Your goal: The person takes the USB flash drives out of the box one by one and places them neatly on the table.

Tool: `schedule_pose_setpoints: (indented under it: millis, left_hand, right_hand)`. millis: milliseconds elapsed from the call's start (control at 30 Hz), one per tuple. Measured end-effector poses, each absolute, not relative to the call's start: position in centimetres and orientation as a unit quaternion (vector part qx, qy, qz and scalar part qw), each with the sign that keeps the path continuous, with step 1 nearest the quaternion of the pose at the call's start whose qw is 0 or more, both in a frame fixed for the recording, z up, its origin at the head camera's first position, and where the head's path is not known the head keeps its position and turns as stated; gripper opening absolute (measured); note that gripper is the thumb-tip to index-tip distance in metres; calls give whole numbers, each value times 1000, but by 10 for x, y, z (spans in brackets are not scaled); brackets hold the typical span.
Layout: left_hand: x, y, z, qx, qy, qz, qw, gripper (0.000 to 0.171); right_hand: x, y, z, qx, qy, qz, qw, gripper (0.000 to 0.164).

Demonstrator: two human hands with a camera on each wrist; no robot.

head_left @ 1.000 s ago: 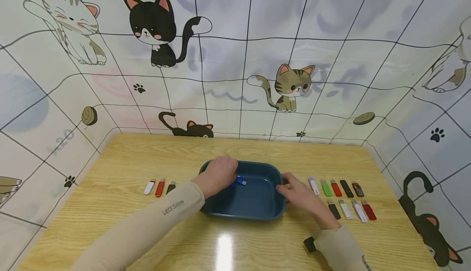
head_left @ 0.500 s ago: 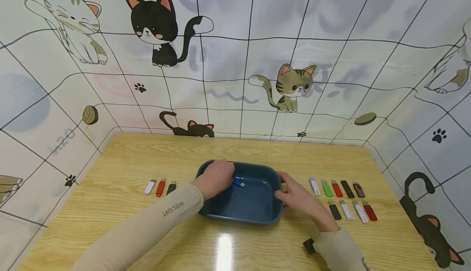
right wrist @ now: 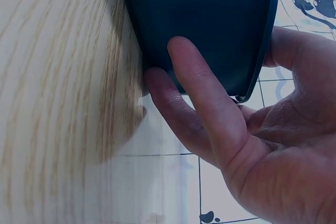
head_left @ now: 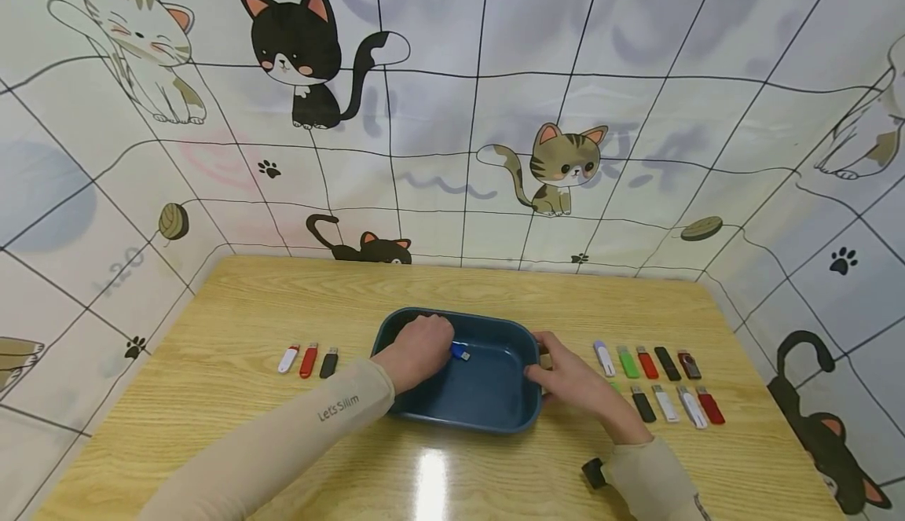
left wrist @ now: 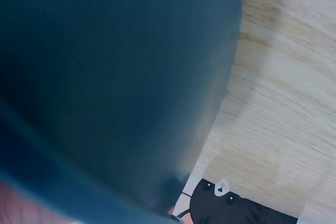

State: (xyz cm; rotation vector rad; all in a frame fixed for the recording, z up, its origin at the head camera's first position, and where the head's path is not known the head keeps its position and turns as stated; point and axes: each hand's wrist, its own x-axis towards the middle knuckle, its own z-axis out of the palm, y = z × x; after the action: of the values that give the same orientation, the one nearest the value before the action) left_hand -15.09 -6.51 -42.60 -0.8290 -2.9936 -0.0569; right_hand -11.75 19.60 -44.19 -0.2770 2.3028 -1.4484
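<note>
A dark blue plastic tray (head_left: 488, 427) sits mid-table. My left hand (head_left: 422, 348) reaches down into its left half with the fingers bent, and the fingertips are hidden below the knuckles; I cannot tell whether they pinch anything. Just right of this hand, a blue USB flash drive (head_left: 460, 351) with a metal plug shows inside the tray. My right hand (head_left: 569, 372) holds the tray's right end. In the right wrist view, its fingers (right wrist: 205, 93) lie against the outer wall and the thumb is over by the rim. The left wrist view mostly shows the tray's outer wall (left wrist: 131, 77).
Left of the tray, a white flash drive (head_left: 288, 359), a red one (head_left: 308, 361) and a black one (head_left: 329, 363) lie in a row. Two rows of several flash drives (head_left: 666, 363) lie to the right, close to my right hand. A cat-print curtain (head_left: 452, 152) surrounds the wooden table (head_left: 318, 293).
The tray has shifted slightly left and toward me, with my right hand following. My left hand has dipped lower inside it, and more of the black flash drive on the left shows.
</note>
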Motion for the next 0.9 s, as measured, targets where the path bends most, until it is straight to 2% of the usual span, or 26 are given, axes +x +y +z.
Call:
schedule_pose_setpoints:
  millis: [600,900]
  left_hand:
    - [-150,-70,-430,-305,-952,-27,-2,8]
    - [-153,-70,-432,-290,-956,-27,-15,7]
  right_hand:
    - [-117,196,-442,-76,825,-521,207,56]
    - [-117,197,-443,-79,823,-523,207,55]
